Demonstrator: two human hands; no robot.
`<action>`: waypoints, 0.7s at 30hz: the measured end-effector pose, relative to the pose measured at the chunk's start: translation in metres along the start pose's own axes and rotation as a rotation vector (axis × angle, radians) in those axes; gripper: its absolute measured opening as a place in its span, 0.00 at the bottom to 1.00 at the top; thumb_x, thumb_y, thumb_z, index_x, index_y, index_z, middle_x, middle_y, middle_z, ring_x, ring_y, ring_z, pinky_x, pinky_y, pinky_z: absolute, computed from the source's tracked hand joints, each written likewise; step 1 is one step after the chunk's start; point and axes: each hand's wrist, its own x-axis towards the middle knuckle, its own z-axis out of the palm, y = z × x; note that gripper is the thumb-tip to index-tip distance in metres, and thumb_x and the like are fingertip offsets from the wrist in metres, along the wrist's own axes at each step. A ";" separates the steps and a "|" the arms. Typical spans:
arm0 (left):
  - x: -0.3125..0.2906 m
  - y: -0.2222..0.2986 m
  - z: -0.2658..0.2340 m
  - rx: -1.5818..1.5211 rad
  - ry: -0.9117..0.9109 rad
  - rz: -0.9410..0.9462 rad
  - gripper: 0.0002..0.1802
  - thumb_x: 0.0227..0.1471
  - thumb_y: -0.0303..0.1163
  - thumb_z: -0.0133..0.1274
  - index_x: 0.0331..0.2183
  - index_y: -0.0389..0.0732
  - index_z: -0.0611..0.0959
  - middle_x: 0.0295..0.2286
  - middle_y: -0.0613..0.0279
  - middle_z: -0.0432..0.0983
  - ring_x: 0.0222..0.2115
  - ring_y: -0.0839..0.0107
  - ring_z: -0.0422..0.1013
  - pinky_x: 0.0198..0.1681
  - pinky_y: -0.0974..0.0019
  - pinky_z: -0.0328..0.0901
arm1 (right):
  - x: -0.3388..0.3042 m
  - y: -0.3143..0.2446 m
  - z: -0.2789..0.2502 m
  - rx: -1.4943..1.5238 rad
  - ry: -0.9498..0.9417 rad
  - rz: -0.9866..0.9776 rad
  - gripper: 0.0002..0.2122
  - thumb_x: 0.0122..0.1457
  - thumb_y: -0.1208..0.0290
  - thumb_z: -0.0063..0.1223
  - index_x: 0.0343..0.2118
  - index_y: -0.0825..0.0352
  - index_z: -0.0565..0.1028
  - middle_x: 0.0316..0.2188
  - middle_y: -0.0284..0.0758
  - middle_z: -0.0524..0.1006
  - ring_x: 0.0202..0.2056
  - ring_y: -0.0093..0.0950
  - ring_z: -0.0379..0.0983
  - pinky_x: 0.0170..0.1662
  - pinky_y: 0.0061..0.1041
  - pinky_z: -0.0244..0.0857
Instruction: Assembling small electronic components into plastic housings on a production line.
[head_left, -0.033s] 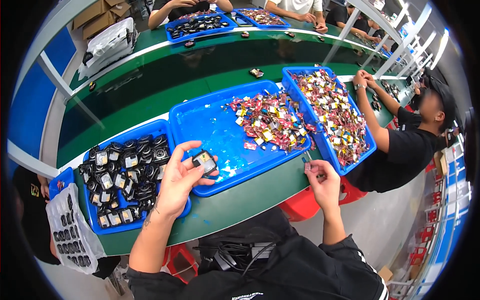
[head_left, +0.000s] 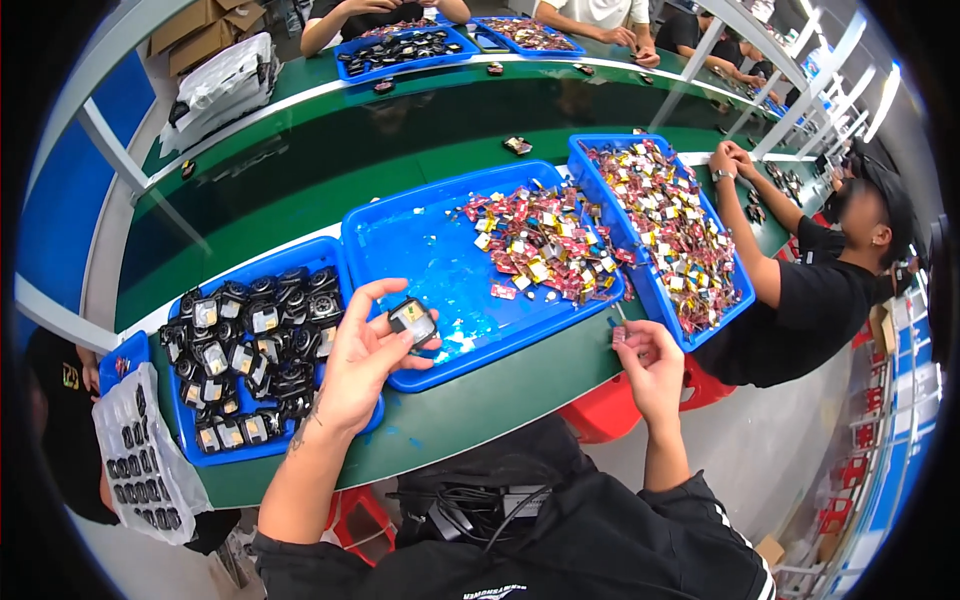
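Above the near edge of the middle blue tray (head_left: 400, 381), my left hand (head_left: 358, 372) holds a black square watch case (head_left: 412, 320) between thumb and fingers, its pale inner panel facing up. My right hand (head_left: 656, 368) pinches a small pinkish-red part (head_left: 619, 335) at the bench edge, just below the right blue tray (head_left: 745, 288); its exact kind is too small to tell. Red, white and yellow small parts (head_left: 545, 245) are heaped in the right half of the middle tray. More such parts (head_left: 655, 215) fill the right tray.
On my left, a blue tray (head_left: 188, 452) holds many black watch cases (head_left: 265, 345). A clear plastic tray (head_left: 140, 450) of black pieces stands beyond it. A green conveyor belt (head_left: 330, 170) runs behind, carrying scattered pieces. A co-worker (head_left: 820, 275) sits at right; others work across the belt.
The watch case in my left hand has tilted slightly, and its inner panel looks brighter. The whole view has shifted a little. My right hand keeps its pinch.
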 end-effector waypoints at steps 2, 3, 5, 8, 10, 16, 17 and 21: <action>0.000 -0.003 -0.001 0.076 -0.062 0.020 0.19 0.56 0.24 0.51 0.50 0.38 0.70 0.44 0.50 0.75 0.40 0.65 0.75 0.38 0.69 0.73 | -0.006 -0.014 0.003 0.207 0.026 0.054 0.13 0.52 0.85 0.56 0.41 0.71 0.73 0.28 0.27 0.73 0.27 0.12 0.68 0.28 0.10 0.60; 0.001 -0.007 0.000 0.164 -0.087 0.031 0.14 0.56 0.25 0.52 0.46 0.37 0.76 0.44 0.54 0.75 0.41 0.67 0.74 0.39 0.70 0.72 | -0.008 -0.024 0.004 0.384 0.000 0.119 0.13 0.53 0.85 0.56 0.42 0.71 0.72 0.28 0.28 0.74 0.27 0.13 0.68 0.26 0.10 0.60; 0.000 -0.015 0.001 0.332 -0.115 0.070 0.11 0.55 0.24 0.54 0.42 0.38 0.82 0.44 0.56 0.74 0.41 0.69 0.72 0.41 0.70 0.70 | -0.010 -0.043 0.012 0.747 -0.133 0.273 0.15 0.53 0.84 0.55 0.44 0.68 0.70 0.30 0.32 0.76 0.27 0.15 0.70 0.24 0.11 0.58; -0.007 -0.013 0.015 0.436 -0.150 0.218 0.14 0.52 0.21 0.56 0.42 0.37 0.83 0.41 0.58 0.73 0.44 0.70 0.67 0.46 0.70 0.65 | -0.007 -0.072 0.035 1.077 -0.582 0.482 0.17 0.53 0.84 0.55 0.45 0.66 0.68 0.31 0.34 0.75 0.28 0.17 0.71 0.24 0.11 0.58; -0.006 -0.011 0.019 0.515 -0.215 0.247 0.18 0.49 0.20 0.57 0.44 0.40 0.83 0.39 0.60 0.73 0.44 0.71 0.65 0.48 0.68 0.62 | 0.001 -0.082 0.058 1.105 -0.795 0.630 0.16 0.53 0.85 0.55 0.43 0.63 0.66 0.32 0.35 0.75 0.30 0.19 0.72 0.21 0.12 0.56; -0.011 -0.003 0.010 0.436 -0.271 0.167 0.14 0.47 0.24 0.61 0.39 0.46 0.87 0.36 0.64 0.72 0.40 0.71 0.64 0.46 0.67 0.62 | 0.020 -0.087 0.099 1.073 -1.127 0.682 0.15 0.54 0.85 0.56 0.39 0.60 0.65 0.32 0.36 0.75 0.30 0.19 0.71 0.19 0.12 0.54; -0.012 -0.003 0.009 0.431 -0.265 0.171 0.14 0.47 0.24 0.61 0.39 0.46 0.87 0.36 0.64 0.72 0.40 0.71 0.64 0.46 0.67 0.62 | 0.022 -0.087 0.102 1.088 -1.141 0.696 0.15 0.54 0.85 0.55 0.39 0.60 0.65 0.31 0.36 0.75 0.30 0.18 0.71 0.19 0.12 0.55; -0.011 0.007 0.001 0.393 -0.298 0.205 0.13 0.45 0.24 0.63 0.37 0.44 0.87 0.36 0.64 0.72 0.38 0.72 0.66 0.44 0.67 0.62 | 0.030 -0.086 0.106 1.086 -1.197 0.753 0.15 0.54 0.85 0.56 0.40 0.60 0.65 0.32 0.36 0.75 0.30 0.17 0.71 0.19 0.12 0.57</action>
